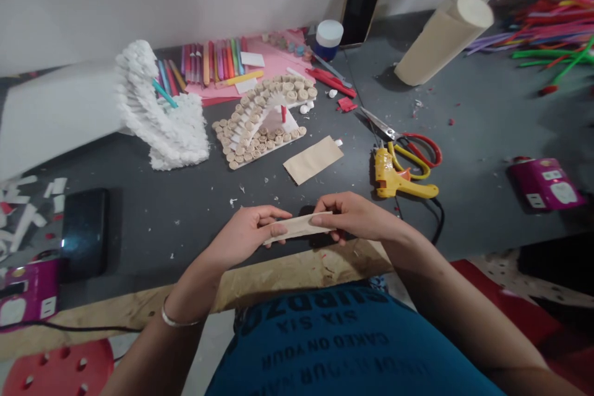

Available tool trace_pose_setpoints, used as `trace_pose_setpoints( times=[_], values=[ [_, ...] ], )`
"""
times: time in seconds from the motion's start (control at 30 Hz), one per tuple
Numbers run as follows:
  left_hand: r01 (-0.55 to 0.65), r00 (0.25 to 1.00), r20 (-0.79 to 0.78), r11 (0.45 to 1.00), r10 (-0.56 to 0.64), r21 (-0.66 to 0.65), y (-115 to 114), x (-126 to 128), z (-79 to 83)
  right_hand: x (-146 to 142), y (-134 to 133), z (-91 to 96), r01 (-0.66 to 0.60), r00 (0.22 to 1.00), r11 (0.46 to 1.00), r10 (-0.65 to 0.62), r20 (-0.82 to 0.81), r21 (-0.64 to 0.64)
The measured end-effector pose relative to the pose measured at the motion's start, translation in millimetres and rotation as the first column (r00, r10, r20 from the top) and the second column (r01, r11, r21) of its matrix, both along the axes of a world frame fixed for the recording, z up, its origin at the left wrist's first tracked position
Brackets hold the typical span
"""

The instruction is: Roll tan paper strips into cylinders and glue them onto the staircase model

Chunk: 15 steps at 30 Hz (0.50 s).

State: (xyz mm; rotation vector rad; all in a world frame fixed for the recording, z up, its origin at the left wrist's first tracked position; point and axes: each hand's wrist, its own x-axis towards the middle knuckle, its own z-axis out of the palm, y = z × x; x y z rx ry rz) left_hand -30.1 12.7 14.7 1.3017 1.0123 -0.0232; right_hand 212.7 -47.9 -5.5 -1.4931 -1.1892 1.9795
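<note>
"What did the hands have hold of?"

"One strip of tan card (297, 228), held above the dark grey table (139, 229). The left hand (245, 235) pinched one end between thumb and curled fingers, and the right hand (352, 216) closed the same way on the other end. Neither hand was fully shut; each was only as closed as the strip allowed."

"Any containers nearby?"

"Just one clear one, a white-lidded jar (328, 40) at the far edge of the table, beside a sheet of pink paper (273, 65). It looked dark blue below the lid, but I couldn't tell whether that was the contents or the jar."

"What lay nearest the hands?"

"A yellow glue gun (394, 176), touching the red-handled scissors (408, 145), and a flat kraft-paper piece (313, 159)."
</note>
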Motion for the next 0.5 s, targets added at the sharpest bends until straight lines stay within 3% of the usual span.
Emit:
trace_pose_setpoints(
  times=[0.3, 0.5],
  values=[
    [0.041, 0.999, 0.018, 0.999, -0.040, -0.013, 4.5, 0.5, -8.6, -1.3, -1.7, 2.8, -0.012, 0.998, 1.000, 0.012, -0.054, -0.015],
    [-0.019, 0.997, 0.076, 0.993, 0.028, -0.116, 6.1, 1.8, -12.4, 5.3, -5.6, -4.4, 0.009, 0.986, 1.000, -0.011, -0.168, -0.015]
  ],
)
